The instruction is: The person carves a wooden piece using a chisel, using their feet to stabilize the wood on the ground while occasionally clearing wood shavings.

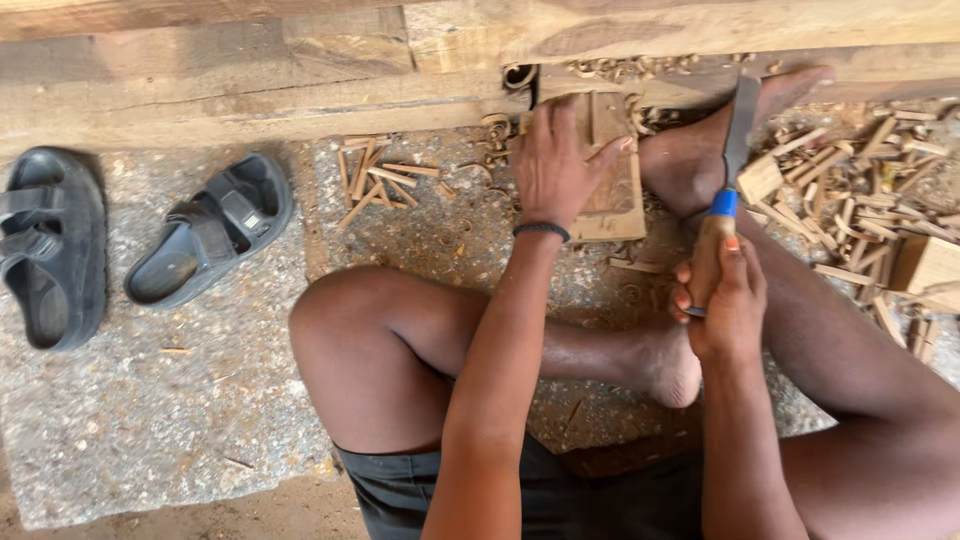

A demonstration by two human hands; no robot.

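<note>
1. Two dark sandals (140,245) are lying on the stone slab (180,420) toward its left edge — well apart from the work.
2. The left hand (552,165) is pressing flat, fingers spread, on the wooden block (612,190) against the timber beam (250,70).
3. The right hand (725,300) is gripping the chisel (728,190), fingers fully curled round its handle, blade lifted — carving seems underway; the next cut calls for setting the edge on the block.
4. Wood chips (860,190) are lying heaped at the right; no containers are showing.

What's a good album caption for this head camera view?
Seated on stone, left hand steadies a carved wooden block while right hand grips a blue-collared chisel.
</note>
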